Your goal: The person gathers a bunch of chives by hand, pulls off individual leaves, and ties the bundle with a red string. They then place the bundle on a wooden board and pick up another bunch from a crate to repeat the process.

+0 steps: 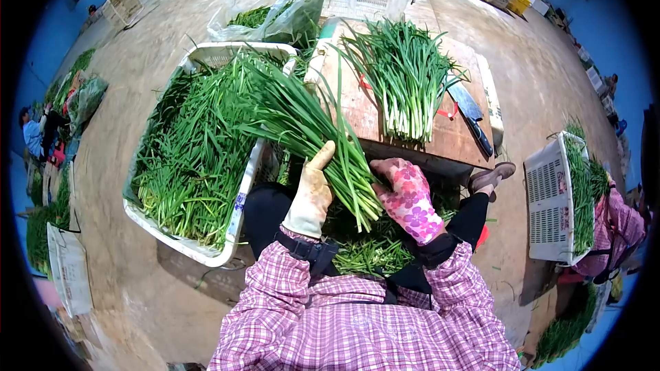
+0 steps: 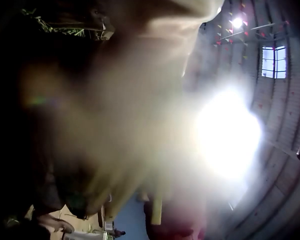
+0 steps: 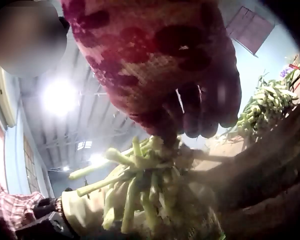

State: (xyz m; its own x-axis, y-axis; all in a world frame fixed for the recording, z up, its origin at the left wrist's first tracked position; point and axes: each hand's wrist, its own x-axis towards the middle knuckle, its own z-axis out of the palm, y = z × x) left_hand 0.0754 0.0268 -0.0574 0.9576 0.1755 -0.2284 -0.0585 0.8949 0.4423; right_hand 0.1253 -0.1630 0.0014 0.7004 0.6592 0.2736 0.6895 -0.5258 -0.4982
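A long bunch of green chives (image 1: pixel 302 113) slants across the front of my body, pale stem ends low and leaves towards the upper left. My left hand (image 1: pixel 309 196), in a cream glove, grips it near the lower part, thumb up along the stalks. My right hand (image 1: pixel 412 199), in a pink flowered glove, has thumb and bent fingers at the stems' right side. In the right wrist view the right fingertips pinch at the pale stem ends (image 3: pixel 135 185). The left wrist view is mostly blurred by glare. Another chive bunch (image 1: pixel 405 75) lies on a wooden board (image 1: pixel 357 113).
A white crate (image 1: pixel 172 237) heaped with chives stands to my left. On the board's right lies a knife (image 1: pixel 465 102) beside a red tie (image 1: pixel 447 111). Short green scraps (image 1: pixel 371 255) lie below my hands. Another crate (image 1: pixel 550 196) stands far right, near a person.
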